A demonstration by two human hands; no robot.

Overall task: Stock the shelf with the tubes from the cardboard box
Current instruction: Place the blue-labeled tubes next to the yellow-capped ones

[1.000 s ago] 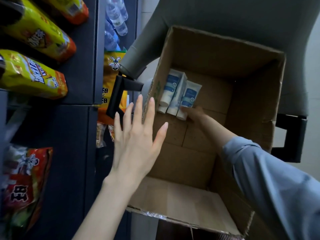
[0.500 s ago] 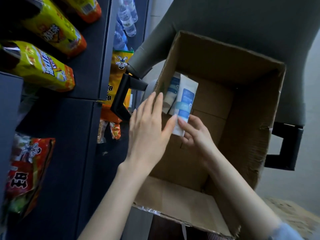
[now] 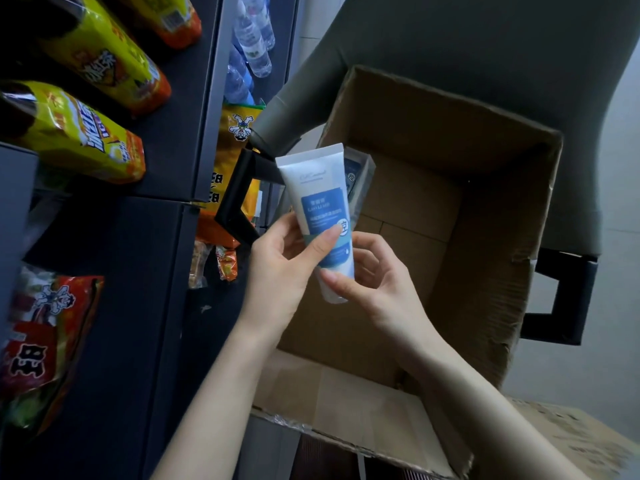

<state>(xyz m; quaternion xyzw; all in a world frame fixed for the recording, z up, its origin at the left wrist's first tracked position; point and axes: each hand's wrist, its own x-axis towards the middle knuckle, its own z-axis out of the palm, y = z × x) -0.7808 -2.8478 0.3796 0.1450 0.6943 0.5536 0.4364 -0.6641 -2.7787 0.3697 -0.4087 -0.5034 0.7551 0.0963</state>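
Observation:
A white tube with a blue label [image 3: 317, 202] is held upright above the left edge of the open cardboard box [image 3: 485, 188]. My left hand [image 3: 284, 265] grips its lower half, thumb across the label. My right hand [image 3: 374, 275] holds the cap end from below with curled fingers. Another tube [image 3: 358, 174] leans against the box's left inner wall, mostly hidden behind the held one.
The dark shelf unit [image 3: 145, 278] stands at the left with yellow drink bottles [image 3: 79, 133], red snack bags [image 3: 41, 341] and water bottles [image 3: 249, 39]. The box rests on a grey chair [image 3: 485, 46] with black armrests [image 3: 239, 199].
My right hand lifted one tube out of the box. My left hand, which was open by the box's edge, closed around that tube. The camera moved closer.

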